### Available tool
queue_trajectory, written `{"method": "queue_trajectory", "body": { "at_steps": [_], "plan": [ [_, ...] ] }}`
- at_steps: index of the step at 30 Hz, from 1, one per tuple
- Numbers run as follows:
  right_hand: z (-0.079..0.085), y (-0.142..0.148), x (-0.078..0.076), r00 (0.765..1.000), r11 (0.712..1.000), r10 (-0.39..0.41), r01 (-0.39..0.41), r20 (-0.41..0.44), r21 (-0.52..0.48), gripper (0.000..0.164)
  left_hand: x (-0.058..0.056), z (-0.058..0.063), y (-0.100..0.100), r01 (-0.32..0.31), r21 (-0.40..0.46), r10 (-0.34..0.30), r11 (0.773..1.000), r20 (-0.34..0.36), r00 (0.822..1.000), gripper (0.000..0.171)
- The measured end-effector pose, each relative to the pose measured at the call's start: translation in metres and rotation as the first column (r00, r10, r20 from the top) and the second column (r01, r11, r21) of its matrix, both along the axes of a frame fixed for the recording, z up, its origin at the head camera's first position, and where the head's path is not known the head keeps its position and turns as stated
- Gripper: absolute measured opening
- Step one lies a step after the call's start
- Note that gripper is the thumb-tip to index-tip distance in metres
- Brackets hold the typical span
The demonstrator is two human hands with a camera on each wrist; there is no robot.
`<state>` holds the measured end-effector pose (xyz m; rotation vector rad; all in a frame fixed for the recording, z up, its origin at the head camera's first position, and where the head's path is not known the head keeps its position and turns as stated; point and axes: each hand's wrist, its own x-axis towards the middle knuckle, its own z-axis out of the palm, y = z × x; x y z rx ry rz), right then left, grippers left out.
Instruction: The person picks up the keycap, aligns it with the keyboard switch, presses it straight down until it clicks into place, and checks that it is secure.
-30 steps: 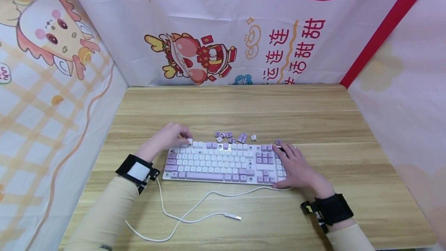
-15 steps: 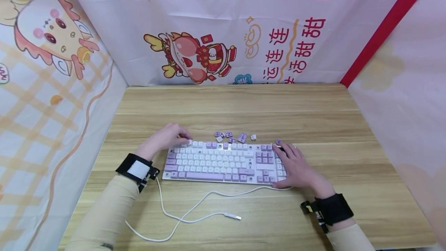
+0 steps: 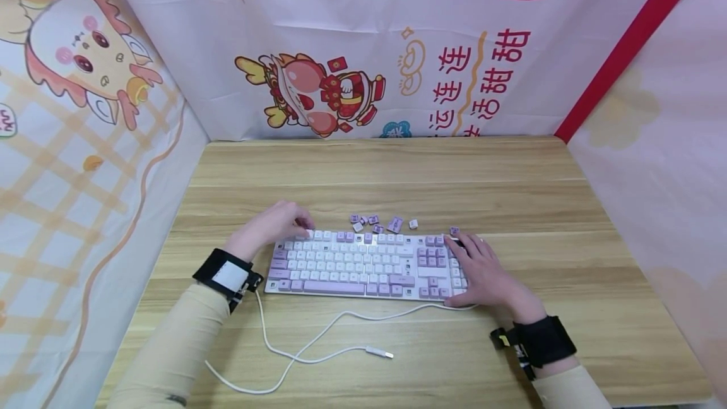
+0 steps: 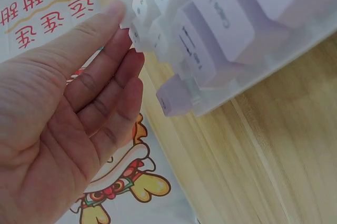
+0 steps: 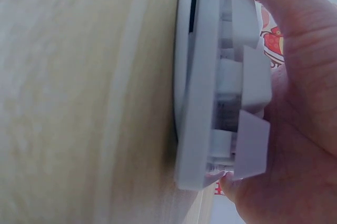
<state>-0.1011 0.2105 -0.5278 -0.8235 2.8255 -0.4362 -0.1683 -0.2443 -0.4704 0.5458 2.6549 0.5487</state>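
A white and lilac keyboard (image 3: 335, 267) lies flat on the wooden table, with bare switch spots among its keys. At its far left corner my left hand (image 3: 275, 223) pinches a white keycap (image 3: 310, 233) on the top row between thumb and fingers. The left wrist view shows the thumb (image 4: 108, 21) against the white keys; the other fingers are bent behind the keyboard's edge. My right hand (image 3: 485, 276) grips the keyboard's right end, thumb at the near edge, fingers at the far edge. It covers part of the number pad.
Several loose keycaps lie behind the keyboard, among them a wide lilac keycap (image 3: 394, 225), a white keycap (image 3: 413, 224) and a small purple keycap (image 3: 454, 231). A white USB cable (image 3: 335, 320) loops in front, its plug (image 3: 378, 353) on the table. Printed cloth (image 3: 363, 30) hangs behind.
The white keycap at my left fingertips sits slightly lower and less visible than a second ago. My left wrist has shifted slightly right. My right hand has stayed put.
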Motion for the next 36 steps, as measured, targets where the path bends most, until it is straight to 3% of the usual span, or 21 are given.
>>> {"method": "queue_trajectory", "body": {
  "at_steps": [15,24,28,32,36],
  "plan": [
    [0.000,0.003,0.002,1.000,1.000,0.000,0.000,0.015,0.000,0.124,-0.002,0.003,0.008,0.003,-0.049,-0.003,0.999,-0.009,1.000,0.011],
    [-0.002,0.004,0.001,0.999,1.000,-0.013,0.013,0.039,0.001,0.124,-0.005,0.002,0.007,0.009,-0.024,-0.008,1.000,0.025,1.000,0.011],
    [-0.002,0.005,0.002,0.999,1.000,-0.014,0.014,0.036,0.007,0.124,-0.008,-0.001,0.000,-0.001,0.004,0.000,1.000,0.071,0.997,0.012],
    [-0.001,0.003,0.003,1.000,1.000,-0.011,0.011,0.014,-0.003,0.125,-0.011,-0.001,-0.005,-0.024,-0.012,0.025,1.000,0.123,0.992,0.012],
    [0.000,0.002,0.003,1.000,1.000,-0.017,0.017,0.000,-0.012,0.126,-0.013,0.003,-0.001,-0.020,-0.058,0.026,0.998,0.120,0.992,0.011]
  ]
}}
